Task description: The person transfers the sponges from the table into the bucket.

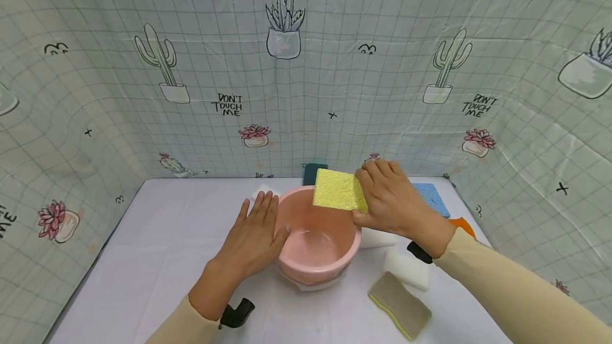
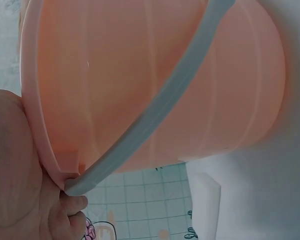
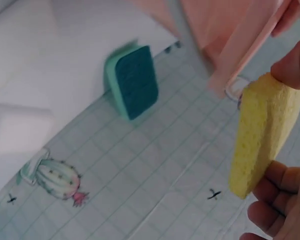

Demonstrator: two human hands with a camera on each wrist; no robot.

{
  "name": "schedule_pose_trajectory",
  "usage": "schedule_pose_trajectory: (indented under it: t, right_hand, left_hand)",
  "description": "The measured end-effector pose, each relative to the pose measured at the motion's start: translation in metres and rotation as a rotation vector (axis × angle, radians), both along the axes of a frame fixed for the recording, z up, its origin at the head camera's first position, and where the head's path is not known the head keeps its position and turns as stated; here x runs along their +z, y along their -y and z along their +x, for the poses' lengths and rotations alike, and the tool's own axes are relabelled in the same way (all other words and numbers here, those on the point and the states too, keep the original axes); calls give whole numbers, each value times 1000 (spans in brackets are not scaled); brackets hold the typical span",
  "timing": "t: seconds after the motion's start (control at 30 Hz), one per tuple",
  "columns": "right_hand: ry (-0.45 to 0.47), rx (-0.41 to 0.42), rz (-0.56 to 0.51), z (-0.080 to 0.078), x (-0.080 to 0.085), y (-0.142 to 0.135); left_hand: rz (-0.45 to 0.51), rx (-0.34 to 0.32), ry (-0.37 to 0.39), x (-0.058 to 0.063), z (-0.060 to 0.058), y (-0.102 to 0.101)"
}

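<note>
A pink bucket (image 1: 316,259) with a grey handle (image 2: 155,112) stands upright in the middle of the table. My left hand (image 1: 251,238) rests on the bucket's left rim with its fingers straight; in the left wrist view the palm lies against the rim. My right hand (image 1: 389,198) pinches a yellow sponge (image 1: 337,190) between thumb and fingers. The sponge is held over the bucket's far right rim, its broad face toward me in the head view. In the right wrist view the yellow sponge (image 3: 260,132) appears edge-on, close beside the bucket.
A teal sponge (image 1: 312,173) stands behind the bucket. On the right lie a grey-and-yellow scrub sponge (image 1: 401,301), white sponges (image 1: 406,269), a blue sponge (image 1: 431,199) and an orange item (image 1: 464,225). Patterned cloth (image 1: 306,84) hangs around the white table (image 1: 181,238).
</note>
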State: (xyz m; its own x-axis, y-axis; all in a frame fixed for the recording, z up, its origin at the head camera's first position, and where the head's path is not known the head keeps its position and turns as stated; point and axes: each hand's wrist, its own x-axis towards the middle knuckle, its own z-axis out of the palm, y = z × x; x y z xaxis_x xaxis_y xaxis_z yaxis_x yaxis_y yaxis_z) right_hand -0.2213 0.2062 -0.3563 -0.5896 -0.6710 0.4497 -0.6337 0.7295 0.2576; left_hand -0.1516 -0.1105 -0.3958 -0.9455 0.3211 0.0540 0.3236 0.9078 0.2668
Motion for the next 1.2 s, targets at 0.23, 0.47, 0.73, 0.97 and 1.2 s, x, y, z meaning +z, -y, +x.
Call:
schedule_pose_trajectory:
  t: [0.23,0.47,0.73,0.97,1.2]
  right_hand:
    - [92,65,50,3,0,25]
    - [159,91,102,3,-7,43]
    - [247,109,180,4,-17,57]
    - [298,90,228,4,-23,63]
    - [343,66,250,4,-26,65]
  left_hand:
    - [-2,5,14,1,-1,1]
    - [-14,13,10,0,-2,1]
    - [7,20,18,0,-2,2]
    - [7,14,10,-1,-2,1]
    - [2,16,10,-4,-2,0]
